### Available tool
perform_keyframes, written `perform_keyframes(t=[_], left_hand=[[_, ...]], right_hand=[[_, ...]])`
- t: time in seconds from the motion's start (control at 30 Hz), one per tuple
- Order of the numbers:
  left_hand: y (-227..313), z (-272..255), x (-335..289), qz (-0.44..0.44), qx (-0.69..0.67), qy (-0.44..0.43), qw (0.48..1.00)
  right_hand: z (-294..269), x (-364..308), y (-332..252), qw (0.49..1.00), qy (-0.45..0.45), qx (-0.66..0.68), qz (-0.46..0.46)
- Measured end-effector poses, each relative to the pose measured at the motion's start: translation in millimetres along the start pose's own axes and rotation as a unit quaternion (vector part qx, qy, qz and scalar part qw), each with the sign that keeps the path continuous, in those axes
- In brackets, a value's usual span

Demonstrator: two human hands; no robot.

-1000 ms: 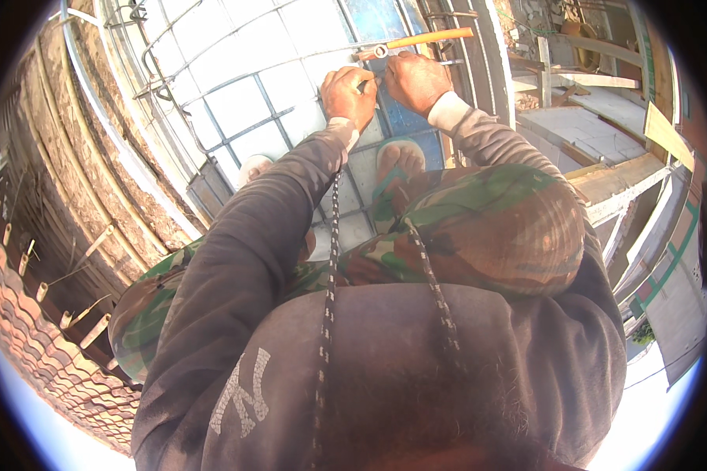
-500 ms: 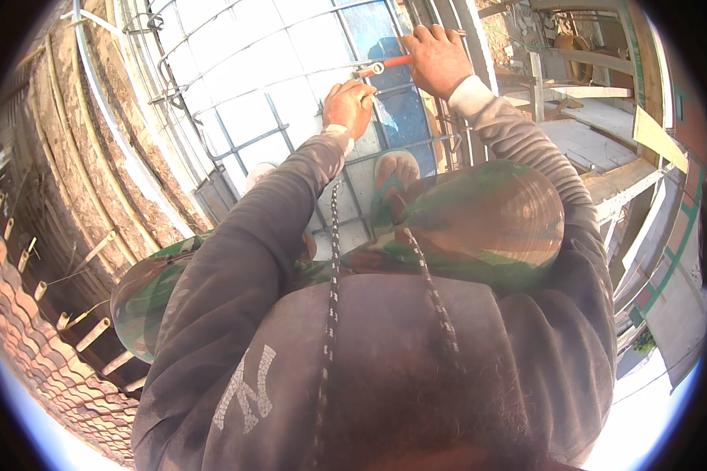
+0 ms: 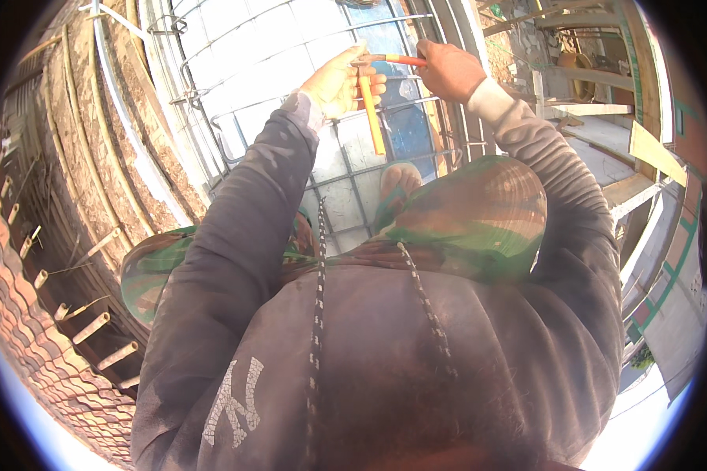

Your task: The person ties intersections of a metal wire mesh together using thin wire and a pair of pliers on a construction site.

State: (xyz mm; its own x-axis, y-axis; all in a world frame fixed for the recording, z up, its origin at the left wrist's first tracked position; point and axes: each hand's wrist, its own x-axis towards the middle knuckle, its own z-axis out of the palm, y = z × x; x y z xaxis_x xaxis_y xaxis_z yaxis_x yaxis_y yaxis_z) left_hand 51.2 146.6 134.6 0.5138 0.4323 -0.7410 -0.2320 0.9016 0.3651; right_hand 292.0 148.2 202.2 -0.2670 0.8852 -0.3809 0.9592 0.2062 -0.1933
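A pair of pincers with orange handles [image 3: 371, 118] is spread wide, its metal head [image 3: 362, 60] above the mesh of reinforcing bars [image 3: 346, 129]. My right hand [image 3: 450, 72] is closed round the end of one handle, out to the right. The other handle points down toward my foot. Close against the head is my left hand [image 3: 336, 82], palm turned up. Its thumb reaches the metal, and its partly bent fingers pass behind the hanging handle. Whether a thin wire is also in that hand I cannot make out.
White and blue sheeting [image 3: 404, 125] lies under the bars, where my sandalled foot [image 3: 399, 184] stands. Bar cages run along both sides. At left are poles on an earth bank [image 3: 86, 141] and roof tiles [image 3: 31, 330]; at right, timber framing [image 3: 636, 188].
The pincers have gone from closed to spread wide, with one handle now hanging down. My left hand has risen from the bars to the pincers' head and turned palm up.
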Motion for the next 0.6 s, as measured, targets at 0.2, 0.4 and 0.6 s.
perform_keyframes(t=[0.2, 0.4, 0.6], left_hand=[[38.5, 73.0, -8.2, 0.202, 0.061, -0.007, 0.977], [63.1, 105.8, 13.3, 0.187, -0.195, -0.187, 0.945], [-45.8, 53.9, 43.6, 0.018, -0.114, 0.283, 0.952]], right_hand=[[-62.5, -23.5, -5.6, 0.924, -0.121, 0.363, 0.024], [-73.3, -25.5, -39.4, 0.814, -0.113, 0.563, 0.086], [-59.9, 2.9, -22.0, 0.965, -0.248, 0.051, 0.066]])
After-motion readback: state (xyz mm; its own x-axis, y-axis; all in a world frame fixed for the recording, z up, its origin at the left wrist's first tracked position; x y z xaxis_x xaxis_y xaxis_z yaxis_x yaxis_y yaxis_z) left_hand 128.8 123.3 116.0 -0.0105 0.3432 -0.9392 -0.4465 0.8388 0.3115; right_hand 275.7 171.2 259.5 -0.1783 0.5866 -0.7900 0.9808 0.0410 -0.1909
